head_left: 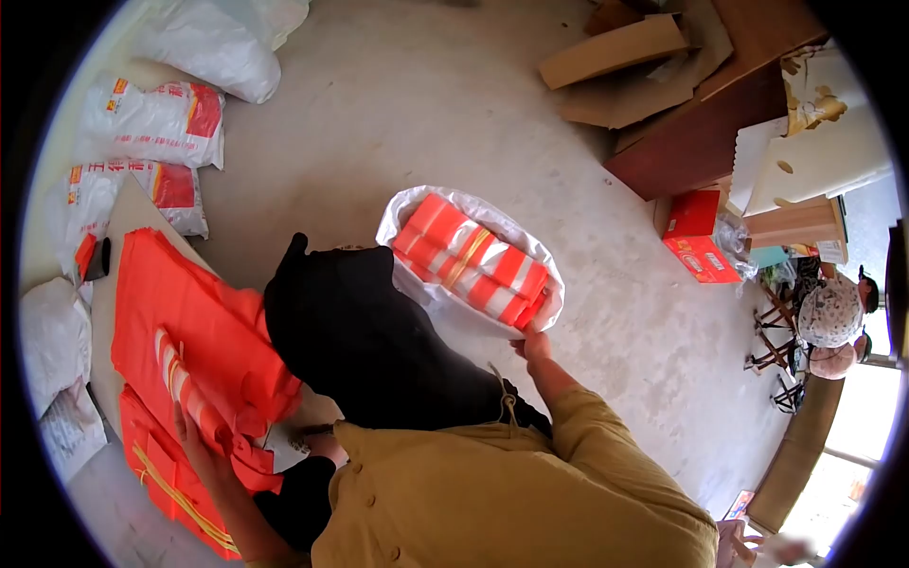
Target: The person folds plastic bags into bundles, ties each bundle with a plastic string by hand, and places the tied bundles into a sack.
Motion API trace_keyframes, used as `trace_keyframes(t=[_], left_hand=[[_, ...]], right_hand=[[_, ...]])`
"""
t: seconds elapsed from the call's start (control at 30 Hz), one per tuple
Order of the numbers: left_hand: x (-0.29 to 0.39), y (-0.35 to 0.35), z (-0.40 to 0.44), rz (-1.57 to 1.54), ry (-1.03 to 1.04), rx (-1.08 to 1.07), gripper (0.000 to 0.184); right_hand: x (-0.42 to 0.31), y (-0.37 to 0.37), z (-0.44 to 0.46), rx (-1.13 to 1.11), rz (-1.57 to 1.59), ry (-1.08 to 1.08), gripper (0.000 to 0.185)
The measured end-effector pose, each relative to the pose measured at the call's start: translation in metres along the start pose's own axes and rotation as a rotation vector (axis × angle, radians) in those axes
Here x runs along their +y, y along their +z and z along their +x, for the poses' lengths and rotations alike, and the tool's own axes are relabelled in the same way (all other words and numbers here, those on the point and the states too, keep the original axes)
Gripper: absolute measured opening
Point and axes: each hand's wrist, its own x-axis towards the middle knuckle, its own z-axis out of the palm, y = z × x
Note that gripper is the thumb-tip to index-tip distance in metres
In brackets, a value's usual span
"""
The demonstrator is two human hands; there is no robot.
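My left hand [201, 452] is at the lower end of a red-and-white bundle [182, 377], its fingers partly hidden against it. The bundle lies over a pile of red folded bags [156, 293] on a table. With my right hand [533, 345] I grip the near right rim of an open white sack [559, 275]. Inside the sack is a banded stack of red-and-white folded bags [471, 262].
White printed sacks [156, 118] line the left side. Cardboard [615, 57] and a brown cabinet [672, 133] stand at the upper right, near a red box [699, 232]. Stools [781, 331] are at far right. Yellow ties [180, 492] lie at lower left.
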Motion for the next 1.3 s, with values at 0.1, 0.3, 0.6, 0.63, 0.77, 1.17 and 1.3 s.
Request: trace_keyframes(t=[0.1, 0.3, 0.6, 0.63, 0.77, 1.17, 1.3], left_hand=[[0.012, 0.012, 0.004, 0.018, 0.061, 0.028, 0.043], [0.06, 0.092, -0.024, -0.017, 0.094, -0.071, 0.04], [0.024, 0.249, -0.121, 0.262, 0.198, -0.698, 0.04], [0.017, 0.269, -0.138, 0.235, 0.11, -0.793, 0.045], [-0.026, 0.283, -0.157, 0.729, 0.534, -1.267, 0.07], [-0.007, 0.247, -0.12, 0.154, -0.458, -1.137, 0.046], [-0.012, 0.247, -0.117, 0.15, -0.456, -1.162, 0.042]], right_hand=[[-0.054, -0.007, -0.042, -0.035, -0.06, 0.003, 0.06], [-0.079, -0.021, -0.06, 0.165, -0.283, 0.077, 0.058], [-0.245, 0.064, -0.199, -0.974, 0.355, -0.27, 0.076], [-0.259, 0.077, -0.209, -1.109, 0.433, -0.27, 0.08], [-0.312, 0.091, -0.22, -0.885, 0.132, -0.358, 0.091], [-0.251, 0.031, -0.022, -0.438, -0.746, -0.562, 0.08], [-0.251, 0.049, -0.028, -0.279, -0.674, -0.594, 0.075]])
